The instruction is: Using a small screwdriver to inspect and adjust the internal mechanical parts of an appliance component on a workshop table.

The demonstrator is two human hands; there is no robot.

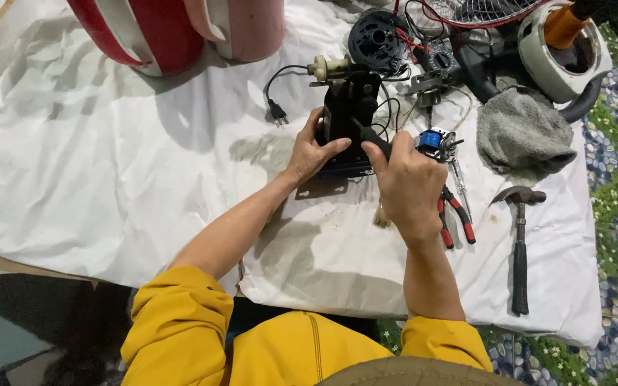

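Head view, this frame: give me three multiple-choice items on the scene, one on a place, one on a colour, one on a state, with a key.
1. Where does the claw hammer lie?
A. On the white cloth, right of the red-handled pliers
B. On top of the grey rag
C. Under the black device

2. What colour are the person's sleeves?
A. Blue
B. Yellow
C. White

3. What is the left hand doing?
A. Resting flat on the cloth
B. Holding the hammer
C. Gripping the side of the black device

Key: 1 A, the hammer lies on the cloth beyond the pliers, near the right edge. 2 B, both sleeves are yellow. 3 C, its fingers wrap the device's left side, while the right hand holds a dark handle against it.
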